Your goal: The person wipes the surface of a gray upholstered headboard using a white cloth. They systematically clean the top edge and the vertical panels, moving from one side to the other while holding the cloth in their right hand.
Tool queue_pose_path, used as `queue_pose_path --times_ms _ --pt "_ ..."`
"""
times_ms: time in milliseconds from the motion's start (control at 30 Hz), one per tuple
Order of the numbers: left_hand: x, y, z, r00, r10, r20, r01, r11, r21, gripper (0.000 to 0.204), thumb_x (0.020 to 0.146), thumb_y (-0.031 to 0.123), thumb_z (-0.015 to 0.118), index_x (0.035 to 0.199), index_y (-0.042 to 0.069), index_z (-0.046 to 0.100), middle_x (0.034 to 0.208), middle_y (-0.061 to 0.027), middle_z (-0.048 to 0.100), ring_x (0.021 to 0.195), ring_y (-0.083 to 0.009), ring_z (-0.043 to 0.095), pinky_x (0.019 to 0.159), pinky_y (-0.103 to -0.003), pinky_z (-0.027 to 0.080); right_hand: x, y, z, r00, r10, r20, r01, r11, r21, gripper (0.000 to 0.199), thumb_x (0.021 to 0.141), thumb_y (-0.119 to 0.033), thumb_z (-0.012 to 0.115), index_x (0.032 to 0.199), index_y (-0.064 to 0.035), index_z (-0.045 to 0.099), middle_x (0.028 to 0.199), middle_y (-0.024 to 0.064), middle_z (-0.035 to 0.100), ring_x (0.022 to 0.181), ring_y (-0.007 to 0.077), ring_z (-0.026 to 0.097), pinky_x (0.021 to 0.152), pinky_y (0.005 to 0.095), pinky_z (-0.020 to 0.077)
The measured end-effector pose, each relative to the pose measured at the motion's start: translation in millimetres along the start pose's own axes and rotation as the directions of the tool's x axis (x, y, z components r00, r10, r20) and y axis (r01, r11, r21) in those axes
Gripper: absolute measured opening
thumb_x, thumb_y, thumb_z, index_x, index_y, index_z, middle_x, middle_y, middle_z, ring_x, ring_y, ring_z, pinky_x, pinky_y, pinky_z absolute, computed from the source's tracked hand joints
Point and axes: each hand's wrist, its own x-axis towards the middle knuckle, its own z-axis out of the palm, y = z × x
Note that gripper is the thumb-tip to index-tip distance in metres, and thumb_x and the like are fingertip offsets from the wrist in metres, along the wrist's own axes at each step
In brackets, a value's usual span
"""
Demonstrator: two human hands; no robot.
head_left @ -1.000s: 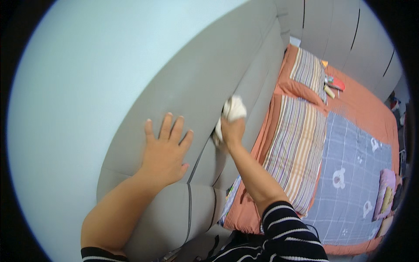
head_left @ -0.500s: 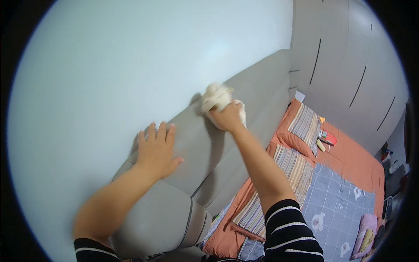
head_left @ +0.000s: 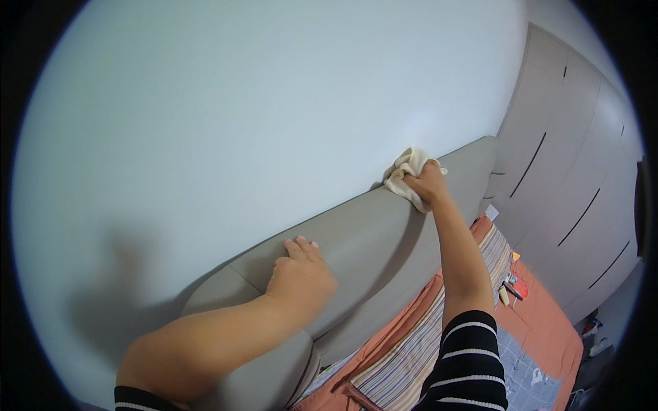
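A crumpled cream cloth (head_left: pixel 409 170) is bunched in my right hand (head_left: pixel 431 186), which presses it onto the top edge of the grey padded headboard (head_left: pixel 349 216), against the wall. My right arm is stretched far out toward the headboard's far end. Nearer to me, my left hand (head_left: pixel 301 275) rests on the headboard's face just below its upper edge. Its fingers lie on the padding and hold nothing; the thumb is hidden.
A pale wall (head_left: pixel 274 103) rises behind the headboard. Striped pillows (head_left: pixel 404 356) lie on the bed's orange sheet (head_left: pixel 545 305), with a grey blanket (head_left: pixel 524 356) beyond. Small items, one of them red (head_left: pixel 519 288), lie near the pillows. Tall wardrobe doors (head_left: pixel 569 171) stand at the right.
My right hand has slid the cloth along the headboard's top toward its far end. My left hand has shifted right along the headboard, and my view has turned.
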Motion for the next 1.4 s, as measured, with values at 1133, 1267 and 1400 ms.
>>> queue_pose_path --times_ms 1133,1267,1400 --pt "-13.6 -20.6 -5.6 0.991 0.022 -0.134 -0.025 1.000 -0.015 0.068 0.076 0.042 0.069 0.112 -0.015 0.060 0.106 -0.0382 0.060 0.095 -0.0448 0.063 0.055 -0.037 0.057 -76.6 -35.7 18.8 0.806 -0.417 -0.420 0.544 0.801 0.249 0.045 0.059 -0.014 0.077 0.102 -0.0065 0.064 0.097 0.0131 0.062 0.098 0.0353 0.056 0.088 0.0464 0.0423" --pt "-7.4 -14.4 -7.2 0.987 0.040 -0.158 -0.045 0.999 -0.029 0.068 0.078 0.043 0.069 0.112 -0.015 0.059 0.104 -0.0377 0.061 0.092 -0.0427 0.063 0.055 -0.037 0.058 4.4 74.8 5.7 0.941 -0.016 -0.337 -0.046 0.984 -0.174 0.047 0.071 -0.026 0.073 0.110 -0.0013 0.064 0.114 0.0181 0.061 0.113 0.0363 0.051 0.097 0.0463 0.0382" --pt "-7.2 -15.2 -11.4 0.991 0.031 -0.132 -0.040 0.997 -0.067 0.071 0.078 0.046 0.068 0.113 -0.015 0.059 0.107 -0.0388 0.059 0.095 -0.0428 0.062 0.056 -0.036 0.057 0.8 29.5 -0.9 0.947 0.204 -0.247 -0.192 0.979 0.072 0.051 0.073 -0.033 0.074 0.108 0.0018 0.063 0.118 0.0239 0.058 0.113 0.0408 0.052 0.094 0.0486 0.0415"
